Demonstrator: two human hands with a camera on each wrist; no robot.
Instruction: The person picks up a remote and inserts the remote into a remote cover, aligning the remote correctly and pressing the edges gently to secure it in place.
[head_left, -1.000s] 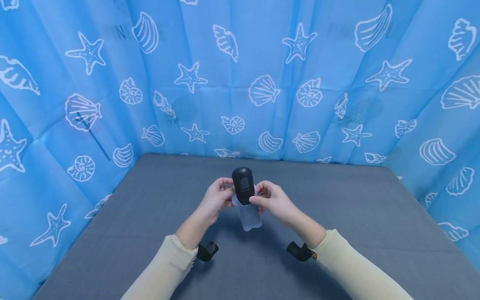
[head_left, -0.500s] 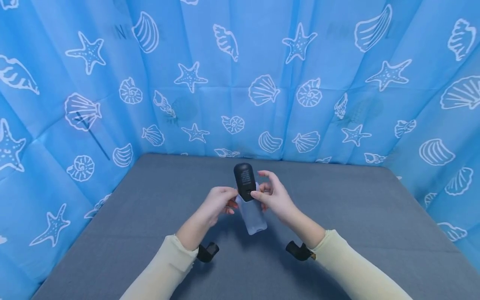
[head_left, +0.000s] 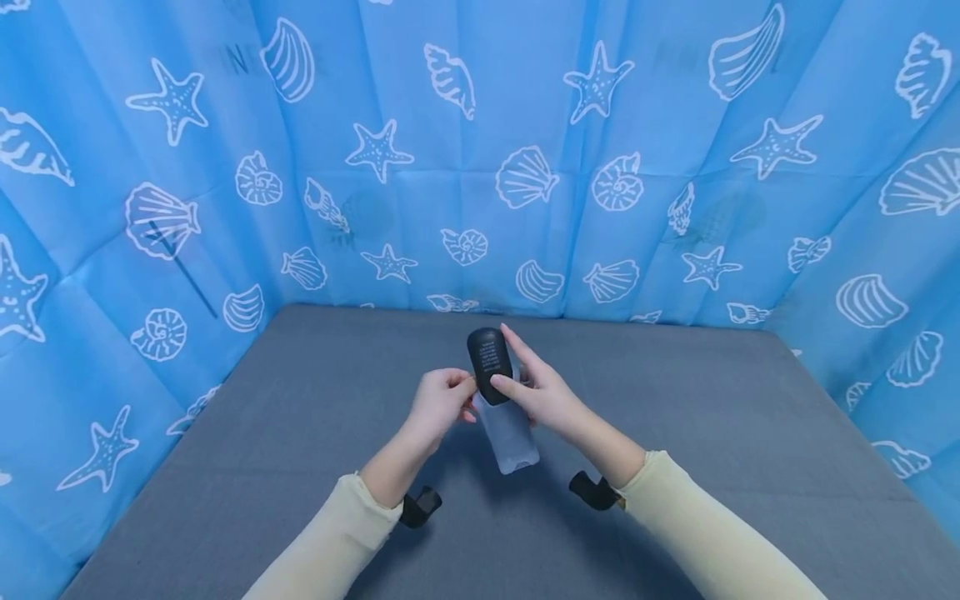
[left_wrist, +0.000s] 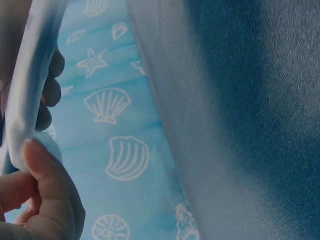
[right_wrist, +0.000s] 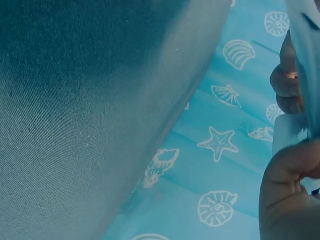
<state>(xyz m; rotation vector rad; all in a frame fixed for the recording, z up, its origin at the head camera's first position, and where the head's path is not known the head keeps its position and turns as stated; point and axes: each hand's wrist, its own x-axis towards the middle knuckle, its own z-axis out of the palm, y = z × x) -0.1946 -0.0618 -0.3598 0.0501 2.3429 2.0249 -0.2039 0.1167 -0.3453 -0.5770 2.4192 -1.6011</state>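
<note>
A black, rounded oblong device [head_left: 489, 350] with small pale print stands partly inside a translucent whitish sleeve [head_left: 512, 446], held above the table and tilted. At the sleeve's mouth on the left, my left hand [head_left: 441, 402] pinches its edge between thumb and fingers. My right hand [head_left: 546, 396] grips the device from the right, thumb across its printed face, index finger stretched up along its side, other fingers behind. The left wrist view has the sleeve [left_wrist: 35, 75] edge-on, with fingertips behind it. In the right wrist view the right thumb [right_wrist: 287, 175] lies against the sleeve [right_wrist: 309, 85].
A grey cloth-covered table [head_left: 300, 467] lies beneath the hands. Blue curtain [head_left: 465, 183] with white shells and starfish encloses its back and sides. Black wrist-mounted cameras [head_left: 422, 506] jut inward below both wrists.
Device and sleeve have shifted slightly right, the sleeve's lower end swinging right. The left fingers moved from behind the device to the sleeve's left edge; the right thumb slid further over the device.
</note>
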